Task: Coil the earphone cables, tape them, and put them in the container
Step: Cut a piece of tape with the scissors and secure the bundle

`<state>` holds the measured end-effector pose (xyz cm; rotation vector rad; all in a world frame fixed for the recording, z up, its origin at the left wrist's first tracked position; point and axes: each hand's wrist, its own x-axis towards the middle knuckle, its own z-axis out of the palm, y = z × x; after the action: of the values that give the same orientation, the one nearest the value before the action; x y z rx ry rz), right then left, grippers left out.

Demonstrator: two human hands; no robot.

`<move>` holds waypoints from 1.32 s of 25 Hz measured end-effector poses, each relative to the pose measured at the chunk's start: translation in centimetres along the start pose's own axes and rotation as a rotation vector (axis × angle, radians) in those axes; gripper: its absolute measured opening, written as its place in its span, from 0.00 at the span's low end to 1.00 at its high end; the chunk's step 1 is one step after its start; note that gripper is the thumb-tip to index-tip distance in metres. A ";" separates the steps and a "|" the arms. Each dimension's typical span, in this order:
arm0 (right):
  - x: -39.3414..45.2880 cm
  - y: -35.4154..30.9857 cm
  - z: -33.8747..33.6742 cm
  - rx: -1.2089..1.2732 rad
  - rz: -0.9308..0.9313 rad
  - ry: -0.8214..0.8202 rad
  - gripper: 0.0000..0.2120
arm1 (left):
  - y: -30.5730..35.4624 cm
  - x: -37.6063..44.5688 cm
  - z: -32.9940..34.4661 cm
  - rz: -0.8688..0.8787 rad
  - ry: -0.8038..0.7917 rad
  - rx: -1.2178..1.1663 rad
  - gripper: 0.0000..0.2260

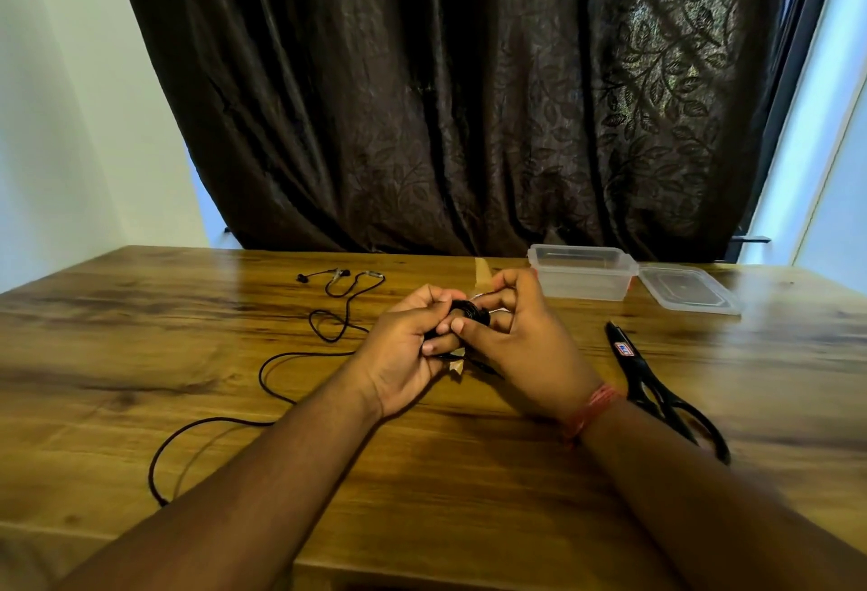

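- A loose black earphone cable [262, 370] lies uncoiled on the wooden worktop [117, 356], well to the left of the fingers; it curves in open loops from the near left edge towards the hands.
- Its earbuds [323, 274] rest at the far end of that cable, beyond and to the left of the fingers, close to the back edge of the worktop.
- The left hand [408, 351] is held just above the worktop, its fingers [434, 299] curled inward round a small black coiled earphone cable [469, 314].
- That coil sits between the two hands, gripped from both sides; only a part of it shows between the fingers.
- A crumpled scrap of brownish tape [457, 367] hangs just below the coil, under the fingers of both hands.
- The right hand [525, 346] meets the left over the coil; its thumb and fingers pinch the coil's right side, and a thin pale strand sticks out beyond its fingertips.
- A red thread band [592, 410] circles the right wrist.
- A strip of tape [483, 272] lies stuck flat on the worktop just beyond the fingers.
- A clear plastic container [581, 272] stands open beyond and to the right of the fingers, near the back edge.
- Black scissors [657, 384] lie closed on the worktop to the right of the right hand, blades pointing away.
- The clear lid [687, 288] lies flat just right of the container.
- A dark leaf-patterned curtain [469, 98] hangs behind the worktop.
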<state>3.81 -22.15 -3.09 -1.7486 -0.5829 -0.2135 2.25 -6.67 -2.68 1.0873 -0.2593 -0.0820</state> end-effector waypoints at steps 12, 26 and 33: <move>0.0 -0.7 -1.0 -0.112 -0.048 0.095 0.17 | -0.8 0.0 0.7 0.097 0.111 0.378 0.05; 0.6 -1.0 -2.5 0.109 0.190 -0.025 0.21 | -0.1 0.6 -0.3 0.143 0.266 0.124 0.05; 0.3 -0.7 -2.5 0.096 0.151 -0.070 0.21 | -0.1 0.9 -0.5 0.151 0.235 0.029 0.06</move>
<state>4.14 -24.29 -1.69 -1.7036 -0.5010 -0.0182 3.21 -6.48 -2.83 1.0916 -0.1303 0.1842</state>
